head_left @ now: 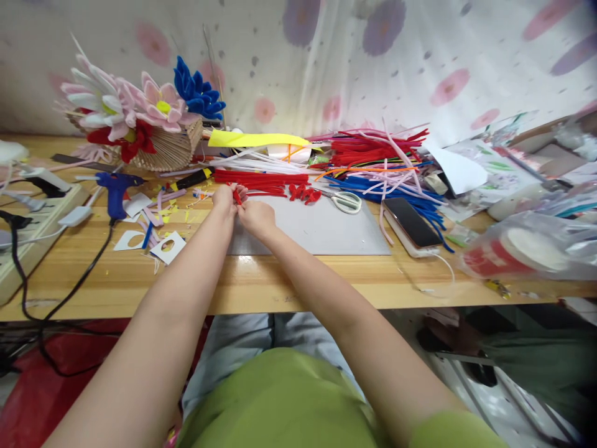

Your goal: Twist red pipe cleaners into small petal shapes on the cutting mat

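My left hand [226, 198] and my right hand [255, 217] meet over the left end of a grey mat [317, 227]. Between their fingertips is a small bent piece of red pipe cleaner [237, 197], partly hidden by the fingers. Both hands are closed on it. Just beyond them lies a row of straight red pipe cleaners [261, 180]. Several shaped red pipe-cleaner pieces [305, 194] rest to the right of it. Scissors with pale handles [347, 201] lie on the mat's far edge.
At the left are a blue glue gun [116, 191], a power strip [41, 233] and paper scraps [168, 247]. Pipe-cleaner flowers [158, 106] stand behind. Loose pipe cleaners [373, 149], a phone [410, 222] and a bagged cup [513, 252] are at the right.
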Demonstrator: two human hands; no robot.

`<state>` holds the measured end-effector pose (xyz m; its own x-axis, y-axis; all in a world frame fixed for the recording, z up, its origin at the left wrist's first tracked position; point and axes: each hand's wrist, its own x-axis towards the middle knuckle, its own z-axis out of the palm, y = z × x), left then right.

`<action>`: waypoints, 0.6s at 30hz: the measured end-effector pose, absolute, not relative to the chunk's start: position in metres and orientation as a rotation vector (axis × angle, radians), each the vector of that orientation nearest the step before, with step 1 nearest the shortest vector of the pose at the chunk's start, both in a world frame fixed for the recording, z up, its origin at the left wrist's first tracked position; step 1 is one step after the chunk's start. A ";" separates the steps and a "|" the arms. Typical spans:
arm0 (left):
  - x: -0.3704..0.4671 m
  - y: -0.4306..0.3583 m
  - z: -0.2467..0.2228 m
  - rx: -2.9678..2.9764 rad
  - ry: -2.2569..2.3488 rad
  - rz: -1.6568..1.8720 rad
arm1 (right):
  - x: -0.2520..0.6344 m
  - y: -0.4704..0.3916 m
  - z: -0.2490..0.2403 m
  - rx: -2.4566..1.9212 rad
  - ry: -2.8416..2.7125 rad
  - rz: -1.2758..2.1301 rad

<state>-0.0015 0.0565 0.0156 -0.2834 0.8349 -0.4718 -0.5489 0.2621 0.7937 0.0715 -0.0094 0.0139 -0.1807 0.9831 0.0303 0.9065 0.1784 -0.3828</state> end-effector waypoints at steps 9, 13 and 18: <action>-0.017 0.044 0.002 0.598 1.398 1.233 | 0.111 0.004 0.009 -1.821 -2.220 0.582; -0.018 0.042 -0.005 0.700 1.447 1.198 | 0.140 0.031 0.004 -1.854 -2.062 0.328; -0.010 0.047 -0.016 0.836 1.463 1.310 | 0.143 0.052 -0.010 -1.757 -2.307 0.037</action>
